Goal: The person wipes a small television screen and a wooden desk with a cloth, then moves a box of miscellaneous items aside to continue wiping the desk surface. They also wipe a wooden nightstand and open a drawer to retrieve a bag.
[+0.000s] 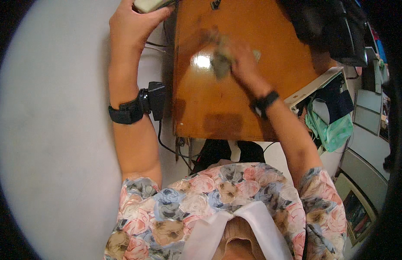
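Observation:
At the top left, my left hand (136, 22) holds a pale, rounded object (150, 4), which is cut off by the picture's top edge. My right hand (241, 60) is over the glossy brown wooden table (214, 100), blurred by motion. It is on a crumpled greenish-grey cloth (222, 65) that lies against the tabletop, left of a bright light reflection's right side. Another small pale green patch shows just right of the fingers; whether it is part of the cloth, I cannot tell. Each forearm wears a black strap.
A small black object (215, 4) lies at the table's far edge. Dark bulky items stand at the far right. An open drawer (309, 86) at the right holds a green bag (339, 135) and dark fabric. A white wall (64, 113) and black cables run along the left.

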Action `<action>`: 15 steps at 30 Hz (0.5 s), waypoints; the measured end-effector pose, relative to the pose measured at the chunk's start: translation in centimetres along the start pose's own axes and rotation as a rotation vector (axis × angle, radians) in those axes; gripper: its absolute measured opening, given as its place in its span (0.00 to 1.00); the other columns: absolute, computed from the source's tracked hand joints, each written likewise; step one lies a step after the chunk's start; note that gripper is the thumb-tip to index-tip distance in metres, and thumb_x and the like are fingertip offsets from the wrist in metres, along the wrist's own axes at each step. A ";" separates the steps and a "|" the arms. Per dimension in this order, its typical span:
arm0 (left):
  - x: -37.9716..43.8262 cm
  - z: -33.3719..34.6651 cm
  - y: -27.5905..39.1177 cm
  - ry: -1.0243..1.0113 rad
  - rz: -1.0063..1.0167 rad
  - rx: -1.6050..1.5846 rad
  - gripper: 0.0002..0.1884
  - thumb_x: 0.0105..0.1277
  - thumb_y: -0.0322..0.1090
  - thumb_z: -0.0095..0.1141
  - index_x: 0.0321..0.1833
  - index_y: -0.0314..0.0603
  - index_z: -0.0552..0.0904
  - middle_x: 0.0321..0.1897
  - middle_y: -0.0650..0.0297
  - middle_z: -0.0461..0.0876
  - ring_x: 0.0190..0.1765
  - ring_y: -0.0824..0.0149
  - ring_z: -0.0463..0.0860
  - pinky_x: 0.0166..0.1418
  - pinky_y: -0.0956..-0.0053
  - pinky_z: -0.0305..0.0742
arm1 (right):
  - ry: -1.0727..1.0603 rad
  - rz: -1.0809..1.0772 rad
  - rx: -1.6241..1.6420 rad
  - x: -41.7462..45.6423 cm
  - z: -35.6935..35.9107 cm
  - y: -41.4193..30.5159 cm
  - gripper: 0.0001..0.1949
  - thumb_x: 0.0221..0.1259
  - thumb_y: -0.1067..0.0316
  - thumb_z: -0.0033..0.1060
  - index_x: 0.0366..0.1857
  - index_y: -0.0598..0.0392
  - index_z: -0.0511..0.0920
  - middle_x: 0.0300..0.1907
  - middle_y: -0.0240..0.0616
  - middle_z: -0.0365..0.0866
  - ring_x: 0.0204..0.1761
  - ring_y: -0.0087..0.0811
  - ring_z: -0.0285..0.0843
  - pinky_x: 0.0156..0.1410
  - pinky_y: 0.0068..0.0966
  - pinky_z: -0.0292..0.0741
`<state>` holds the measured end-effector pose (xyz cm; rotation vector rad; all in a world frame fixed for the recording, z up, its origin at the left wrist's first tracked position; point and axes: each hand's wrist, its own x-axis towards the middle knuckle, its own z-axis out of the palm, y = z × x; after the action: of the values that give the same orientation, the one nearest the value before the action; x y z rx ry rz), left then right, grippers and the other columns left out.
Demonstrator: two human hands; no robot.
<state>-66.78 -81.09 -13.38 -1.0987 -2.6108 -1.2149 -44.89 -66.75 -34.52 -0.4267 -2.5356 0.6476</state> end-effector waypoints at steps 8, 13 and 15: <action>0.8 0.7 -0.7 -0.001 0.111 0.027 0.28 0.47 0.52 0.78 0.39 0.39 0.80 0.32 0.60 0.85 0.35 0.65 0.81 0.42 0.69 0.77 | -0.347 0.139 0.787 -3.2 12.7 -11.1 0.08 0.68 0.67 0.51 0.43 0.59 0.78 0.46 0.46 0.77 0.52 0.42 0.75 0.59 0.37 0.73; 0.2 0.1 0.7 -0.029 -0.072 0.054 0.26 0.48 0.45 0.78 0.40 0.37 0.77 0.35 0.54 0.87 0.37 0.64 0.84 0.44 0.67 0.79 | -0.388 -0.487 0.386 -13.6 3.5 -14.9 0.14 0.63 0.68 0.53 0.52 0.56 0.78 0.68 0.51 0.70 0.73 0.51 0.64 0.76 0.43 0.64; -0.5 -0.1 1.3 -0.020 -0.111 0.010 0.25 0.49 0.44 0.78 0.39 0.37 0.76 0.34 0.57 0.86 0.36 0.67 0.82 0.43 0.69 0.78 | -0.455 -0.379 0.375 -14.4 -0.4 -12.6 0.18 0.63 0.69 0.53 0.57 0.55 0.77 0.70 0.51 0.69 0.75 0.51 0.61 0.79 0.46 0.59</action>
<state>-65.62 -80.85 -12.68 -0.9812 -2.7229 -1.2152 -34.86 -83.03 -33.15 0.3654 -2.7020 1.1359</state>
